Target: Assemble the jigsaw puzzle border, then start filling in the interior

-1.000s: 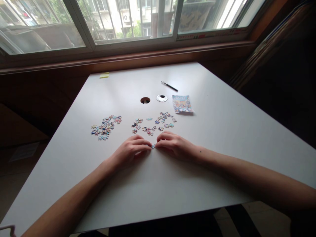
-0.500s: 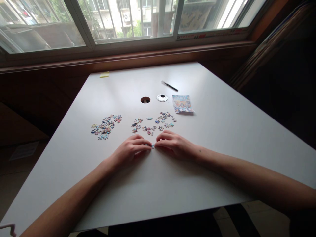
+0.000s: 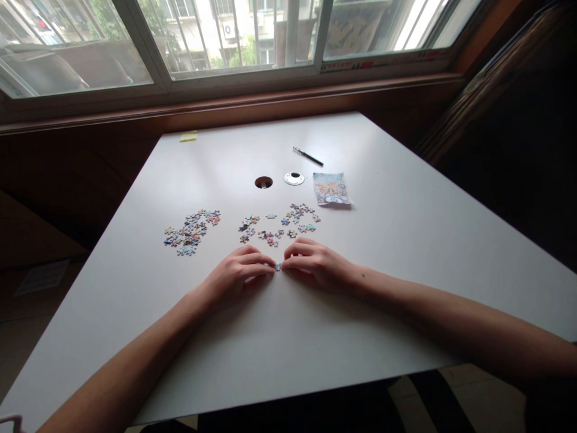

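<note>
Small light-blue jigsaw puzzle pieces (image 3: 277,266) lie on the white table between my two hands, mostly covered by fingertips. My left hand (image 3: 243,267) grips them from the left, fingers bent and pressed together. From the right, my right hand (image 3: 311,261) pinches at the same pieces with thumb and fingers. How the pieces join is too small to make out. Just beyond my hands lie loose puzzle pieces (image 3: 269,238) in a scattered group, and another cluster of pieces (image 3: 301,213) is behind my right hand. A denser pile of puzzle pieces (image 3: 192,231) spreads out to the left.
A creased picture sheet (image 3: 332,189) lies at the right of the white table (image 3: 288,337). Farther back are a pen (image 3: 308,156), a round silver cover (image 3: 294,178) and a cable hole (image 3: 264,182). A yellow sticky note (image 3: 188,136) marks the far left edge, below the window.
The whole view has shifted very slightly. Both hands stay at the same pieces, with hardly any visible movement.
</note>
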A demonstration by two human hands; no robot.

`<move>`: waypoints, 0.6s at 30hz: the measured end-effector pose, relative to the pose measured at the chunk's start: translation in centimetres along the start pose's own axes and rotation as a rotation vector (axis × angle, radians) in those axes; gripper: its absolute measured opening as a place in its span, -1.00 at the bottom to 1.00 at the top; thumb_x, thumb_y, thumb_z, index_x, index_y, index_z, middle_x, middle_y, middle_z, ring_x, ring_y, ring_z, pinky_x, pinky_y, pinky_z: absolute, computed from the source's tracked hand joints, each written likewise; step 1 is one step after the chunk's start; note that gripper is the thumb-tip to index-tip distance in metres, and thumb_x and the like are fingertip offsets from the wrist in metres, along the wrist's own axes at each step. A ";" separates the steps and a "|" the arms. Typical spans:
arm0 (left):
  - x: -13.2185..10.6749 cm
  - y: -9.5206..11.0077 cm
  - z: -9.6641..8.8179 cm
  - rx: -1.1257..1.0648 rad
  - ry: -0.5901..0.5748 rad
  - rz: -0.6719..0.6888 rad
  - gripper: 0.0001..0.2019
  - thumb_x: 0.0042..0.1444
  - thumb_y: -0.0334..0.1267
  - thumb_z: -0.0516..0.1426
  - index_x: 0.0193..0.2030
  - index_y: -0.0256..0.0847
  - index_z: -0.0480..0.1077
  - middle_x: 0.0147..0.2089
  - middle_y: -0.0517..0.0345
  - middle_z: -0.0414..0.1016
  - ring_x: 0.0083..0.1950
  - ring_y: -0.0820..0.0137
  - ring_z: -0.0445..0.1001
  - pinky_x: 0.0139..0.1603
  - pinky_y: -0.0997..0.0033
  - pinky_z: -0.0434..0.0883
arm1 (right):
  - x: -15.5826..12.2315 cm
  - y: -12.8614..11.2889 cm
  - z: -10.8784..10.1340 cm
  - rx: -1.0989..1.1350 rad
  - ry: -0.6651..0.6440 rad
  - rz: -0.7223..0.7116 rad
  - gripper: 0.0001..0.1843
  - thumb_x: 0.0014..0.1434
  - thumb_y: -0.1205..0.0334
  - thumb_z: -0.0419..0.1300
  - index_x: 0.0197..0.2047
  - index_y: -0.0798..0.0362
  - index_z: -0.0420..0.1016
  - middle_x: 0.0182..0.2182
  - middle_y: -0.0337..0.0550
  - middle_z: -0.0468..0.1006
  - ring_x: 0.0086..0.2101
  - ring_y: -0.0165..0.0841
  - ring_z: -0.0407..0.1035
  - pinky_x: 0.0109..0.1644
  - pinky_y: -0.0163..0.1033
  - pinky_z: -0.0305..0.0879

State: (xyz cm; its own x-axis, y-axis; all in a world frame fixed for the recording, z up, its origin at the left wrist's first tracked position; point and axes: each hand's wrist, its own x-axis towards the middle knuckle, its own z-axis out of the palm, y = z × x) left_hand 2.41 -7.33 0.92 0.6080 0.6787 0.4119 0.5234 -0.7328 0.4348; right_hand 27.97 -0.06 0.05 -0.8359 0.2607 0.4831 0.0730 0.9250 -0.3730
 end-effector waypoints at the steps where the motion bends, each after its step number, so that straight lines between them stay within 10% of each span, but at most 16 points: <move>1: 0.0 0.0 0.0 0.001 0.000 0.002 -0.78 0.29 -0.40 0.13 -0.01 -0.13 0.54 0.01 0.05 0.62 -0.03 0.32 0.47 0.03 0.27 0.48 | 0.0 0.0 0.0 -0.008 0.002 0.002 -0.84 0.34 0.36 0.14 -0.11 0.07 0.56 -0.21 -0.03 0.53 -0.19 -0.32 0.35 -0.10 -0.19 0.40; 18: -0.1 -0.1 0.0 0.000 0.006 0.002 -0.80 0.30 -0.38 0.13 -0.02 -0.13 0.54 0.01 0.03 0.63 -0.02 0.31 0.49 0.02 0.25 0.49 | 0.0 0.0 -0.1 0.025 0.057 -0.005 -0.88 0.31 0.37 0.15 -0.17 0.08 0.53 -0.23 -0.03 0.54 -0.22 -0.33 0.37 -0.14 -0.22 0.41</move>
State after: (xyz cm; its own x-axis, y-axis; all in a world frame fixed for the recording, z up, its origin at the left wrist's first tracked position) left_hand 2.35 -7.33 0.81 0.6053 0.6774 0.4180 0.5220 -0.7343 0.4340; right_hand 28.01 -0.05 0.17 -0.8036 0.2720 0.5294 0.0542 0.9192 -0.3900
